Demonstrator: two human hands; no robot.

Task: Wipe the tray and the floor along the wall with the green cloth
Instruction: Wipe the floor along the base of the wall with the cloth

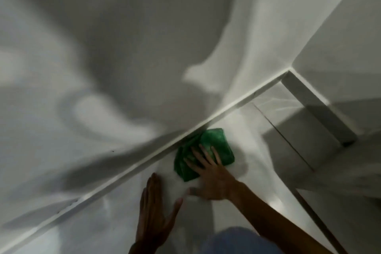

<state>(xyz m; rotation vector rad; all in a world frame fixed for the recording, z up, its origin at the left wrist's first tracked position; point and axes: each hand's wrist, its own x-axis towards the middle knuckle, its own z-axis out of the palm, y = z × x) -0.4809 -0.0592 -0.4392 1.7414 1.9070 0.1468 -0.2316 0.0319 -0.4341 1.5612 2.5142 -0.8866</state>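
The green cloth [203,153] is lying bunched on the pale floor [237,128], its far edge touching the white skirting strip [132,168] that is running along the foot of the wall [115,51]. The right hand [212,179] is resting flat on top of the cloth, palm down, fingers [204,151] spread wide and stretched out straight over the fabric rather than curled around it; the thumb is splaying out to the left and lying on the bare floor, just beside the cloth's near edge. The left hand [154,210] is lying flat on the floor to the near left of the cloth, apart from it, fingers extended and close together, thumb angled out to the right, holding nothing. A patch of blue clothing [241,241] is showing at the bottom edge between the two forearms. To the right, a pale boxed ledge [315,107] is meeting the wall at the corner. The view is blurred.
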